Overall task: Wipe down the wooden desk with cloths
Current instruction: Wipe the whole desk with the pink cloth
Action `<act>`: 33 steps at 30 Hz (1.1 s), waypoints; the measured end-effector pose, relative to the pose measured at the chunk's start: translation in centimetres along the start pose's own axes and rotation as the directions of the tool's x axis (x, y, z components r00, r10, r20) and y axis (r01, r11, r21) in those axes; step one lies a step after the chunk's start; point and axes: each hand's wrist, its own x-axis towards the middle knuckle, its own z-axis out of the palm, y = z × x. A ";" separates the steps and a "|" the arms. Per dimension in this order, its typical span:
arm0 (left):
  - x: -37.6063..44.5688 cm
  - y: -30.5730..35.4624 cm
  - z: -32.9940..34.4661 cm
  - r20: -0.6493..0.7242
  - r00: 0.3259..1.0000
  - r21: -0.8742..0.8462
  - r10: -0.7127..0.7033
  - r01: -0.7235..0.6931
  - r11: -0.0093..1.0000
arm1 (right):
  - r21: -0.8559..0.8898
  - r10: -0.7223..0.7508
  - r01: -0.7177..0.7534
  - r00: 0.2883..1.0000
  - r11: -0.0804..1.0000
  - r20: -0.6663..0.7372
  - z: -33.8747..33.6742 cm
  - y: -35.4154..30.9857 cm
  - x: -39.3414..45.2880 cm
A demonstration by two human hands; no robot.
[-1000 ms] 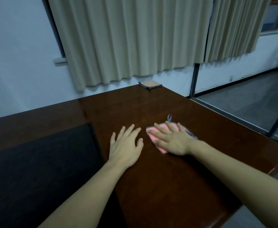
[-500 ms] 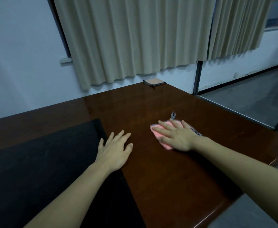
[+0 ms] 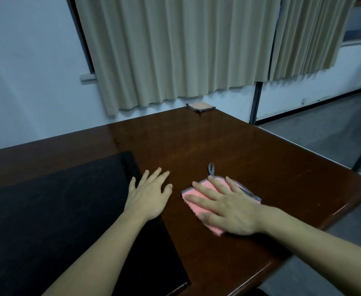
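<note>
dark polished wood fills the lower view: the wooden desk [image 3: 228,146] runs from the near edge back to a pale wall and beige curtains [image 3: 175,50].

on the right part of the desk lies the pink cloth [image 3: 191,201], flat on the wood, with a grey stitched border and a small grey hanging loop [image 3: 211,169] pointing away from the person. the right hand [image 3: 228,207] lies palm down on top of it, fingers straight and spread, pressing the cloth against the desk; nothing is gripped or pinched. most of the cloth is hidden under the hand, and pink shows past the fingertips, at the near corner and along the right border.

just beside it, apart from the cloth, the left hand [image 3: 148,196] rests flat on the desk with fingers relaxed and splayed, holding nothing. its heel and wrist sit over the edge of a black desk mat [image 3: 57,210] that covers the left part of the surface, while its fingers reach onto bare wood.

well apart, at the far corner of the desk below the curtains, a second cloth [image 3: 201,106] lies flat, tan with a dark border. right of the desk, grey floor [image 3: 325,129] shows.
</note>
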 end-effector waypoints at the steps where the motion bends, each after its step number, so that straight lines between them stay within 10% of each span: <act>1: 0.0 0.0 0.0 -0.002 1.000 0.004 -0.001 0.001 1.000 | 0.007 -0.011 0.011 1.000 1.000 -0.001 0.2 -0.2 -0.9; 18: 0.0 0.2 0.1 -0.017 1.000 0.019 -0.008 0.009 1.000 | 0.108 0.380 -0.378 0.925 0.919 0.005 -1.9 7.8 9.9; 33: -0.9 2.0 -0.4 -0.071 0.997 0.016 0.041 -0.040 0.999 | 0.038 0.032 -0.032 0.999 0.999 -0.009 1.0 0.4 -4.0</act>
